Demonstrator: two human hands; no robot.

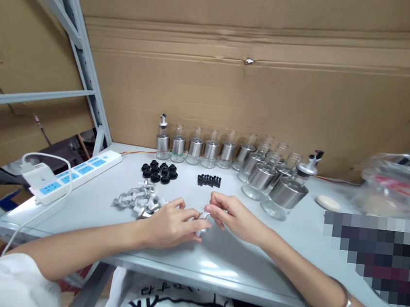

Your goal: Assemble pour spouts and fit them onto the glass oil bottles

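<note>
My left hand (177, 224) holds a small silver pourer top (203, 218) between thumb and fingers, low over the front of the table. My right hand (226, 215) pinches at the upper end of that same piece; whether a tiny part is between its fingertips is hidden. Just left of my left hand lies a heap of silver pourer tops (139, 199). Behind them sits a cluster of black stoppers (159, 171). A short row of small black caps (209, 180) lies beyond my hands.
Glass bottles with steel sleeves (210, 150) line the back and curve forward at right. Two carry pourers, one a front-right bottle (284, 195). A power strip (81, 178) with a white cable lies left. A white oval object (328, 202) and plastic bag (388, 187) are right.
</note>
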